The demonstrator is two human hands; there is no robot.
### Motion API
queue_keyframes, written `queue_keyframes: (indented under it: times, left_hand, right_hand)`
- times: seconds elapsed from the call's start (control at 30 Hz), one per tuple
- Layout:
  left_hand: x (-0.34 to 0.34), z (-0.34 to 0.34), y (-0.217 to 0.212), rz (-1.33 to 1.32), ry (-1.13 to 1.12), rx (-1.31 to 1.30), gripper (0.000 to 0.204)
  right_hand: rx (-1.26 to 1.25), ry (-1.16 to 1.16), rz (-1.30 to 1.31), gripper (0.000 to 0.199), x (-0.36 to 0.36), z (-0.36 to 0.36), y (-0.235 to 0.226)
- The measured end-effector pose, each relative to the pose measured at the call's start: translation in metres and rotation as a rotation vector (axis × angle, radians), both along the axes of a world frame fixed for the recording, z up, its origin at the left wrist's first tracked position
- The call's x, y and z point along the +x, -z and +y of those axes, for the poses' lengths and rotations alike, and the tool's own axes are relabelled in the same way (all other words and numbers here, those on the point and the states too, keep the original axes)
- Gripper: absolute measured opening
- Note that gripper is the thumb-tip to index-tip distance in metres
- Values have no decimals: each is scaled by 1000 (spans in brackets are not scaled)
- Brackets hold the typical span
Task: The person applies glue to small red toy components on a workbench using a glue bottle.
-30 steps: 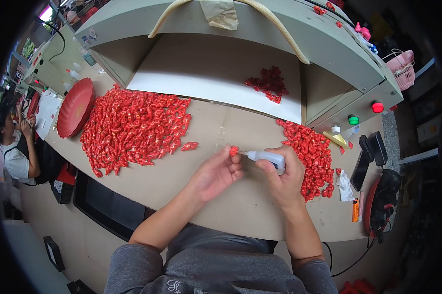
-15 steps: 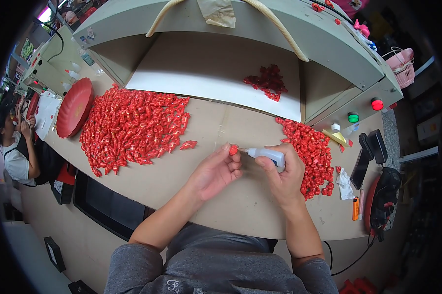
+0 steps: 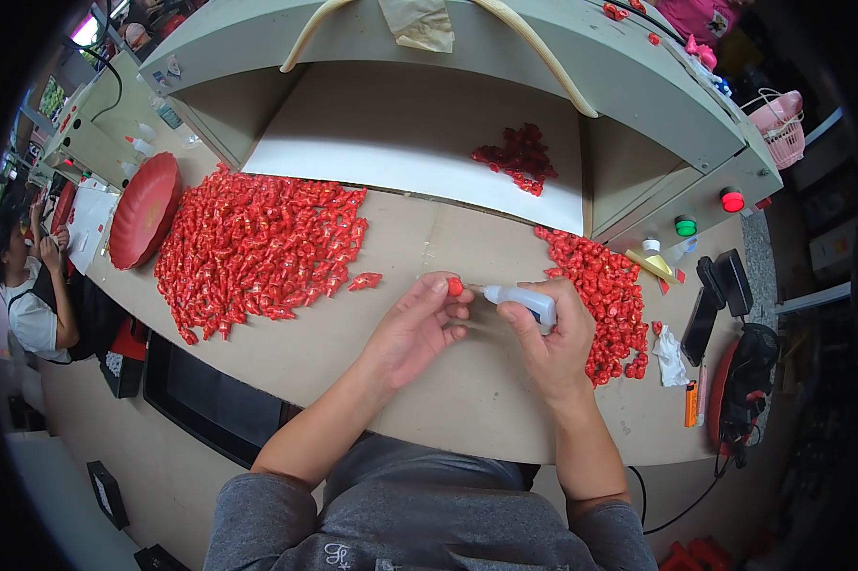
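Note:
Between thumb and fingertips, my left hand (image 3: 414, 328) pinches a small round red piece (image 3: 454, 286). My right hand (image 3: 559, 338) is closed around a white squeeze bottle (image 3: 529, 303) with a narrow nozzle, tilted toward the left. The nozzle tip is close to the red piece; whether they touch I cannot tell. A wide heap of red figurine-like pieces (image 3: 257, 247) lies to the left of my left hand, with one single red piece (image 3: 365, 282) at its right end. Beyond my right hand spreads a pile of smaller round red pieces (image 3: 605, 295).
Ahead stands a grey hooded machine (image 3: 676, 124) with a white floor holding a dark red cluster (image 3: 521, 157). A red scalloped tray (image 3: 146, 211) is at left. On the right lie a phone (image 3: 700, 326), crumpled tissue (image 3: 670, 357) and orange lighter (image 3: 690, 404). Another person (image 3: 43, 295) sits far left.
The red piece has turned slightly in my left fingers, and its lower fingers have shifted a little. The bottle in my right hand has barely moved.

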State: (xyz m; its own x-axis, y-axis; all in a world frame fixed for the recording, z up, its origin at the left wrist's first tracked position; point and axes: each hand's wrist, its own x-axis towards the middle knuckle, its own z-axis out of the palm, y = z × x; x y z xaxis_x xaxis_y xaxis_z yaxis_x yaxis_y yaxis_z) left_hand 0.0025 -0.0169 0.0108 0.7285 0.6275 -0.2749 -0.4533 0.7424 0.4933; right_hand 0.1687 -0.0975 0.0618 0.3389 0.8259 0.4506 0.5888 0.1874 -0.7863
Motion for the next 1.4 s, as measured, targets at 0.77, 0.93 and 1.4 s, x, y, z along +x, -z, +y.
queue_keyframes:
  times: [0.77,0.93,1.4]
  left_hand:
    - [-1,0,-2,27,-56,63,23]
    - [-1,1,-2,41,-100,19,22]
    - [1,11,8,-124,-114,-91,20]
  right_hand:
    - [-18,-7,-5,24,2,-3,-3]
    - [-105,35,540,18,21,-3,-6]
    - [-495,114,-487,17,71,-5,-4]
